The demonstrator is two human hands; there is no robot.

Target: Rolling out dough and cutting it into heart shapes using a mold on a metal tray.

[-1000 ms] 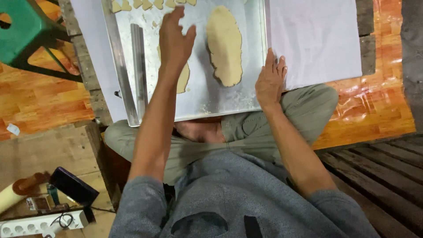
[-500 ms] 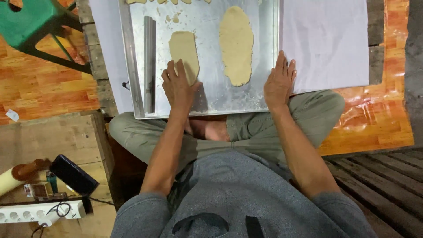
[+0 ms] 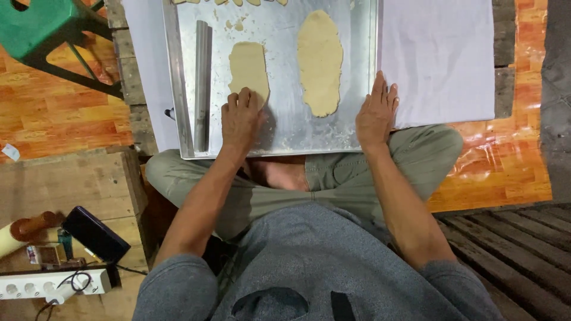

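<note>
While the person sits cross-legged on the floor, a metal baking tray [image 3: 178, 77] lies just ahead of the knees, and both hands are down at its near end. The left hand [image 3: 239, 119] lies flat on the tray, fingers together and pointing away, fingertips touching the near edge of the smaller flattened dough piece [image 3: 248, 66]; it grips nothing. The right hand [image 3: 376, 113] rests open with fingers slightly spread over the tray's right rim, partly on the white sheet [image 3: 440, 59] beside it, also holding nothing. The two hands are well apart. Between them, further up the tray, lies the longer oval dough piece [image 3: 320, 62], apart from the smaller one. A long metal bar [image 3: 203, 83] lies lengthwise along the tray's left side, just left of the small dough. More bits of dough [image 3: 238, 2] show at the far edge. Off to the left stands a green stool [image 3: 41, 27] on the orange floor, and nearer the person a wooden-handled rolling pin [image 3: 24, 229], a dark box [image 3: 95, 233] and a white power strip [image 3: 53, 283] sit together
</note>
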